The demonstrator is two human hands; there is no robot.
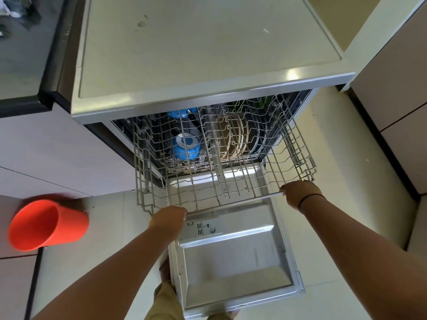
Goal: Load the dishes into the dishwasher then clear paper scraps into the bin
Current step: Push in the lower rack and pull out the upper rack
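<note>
The dishwasher (208,88) stands open with its door (235,257) folded flat toward me. Its empty upper wire rack (231,176) is partly drawn out over the door. My left hand (167,219) is closed on the rack's front bar at its left end. My right hand (298,192) grips the same bar at the right corner. Beneath the rack, in the lower basket, sit blue dishes (186,146) and several upright plates (238,137). An orange cup (46,225) lies tilted at the far left, mouth toward me.
A dark countertop (25,49) with crumpled scraps (13,8) at its far corner lies left of the dishwasher. Pale cabinet fronts (397,125) rise on the right. Light floor tiles (346,181) surround the open door. My foot (165,271) shows beside the door's left edge.
</note>
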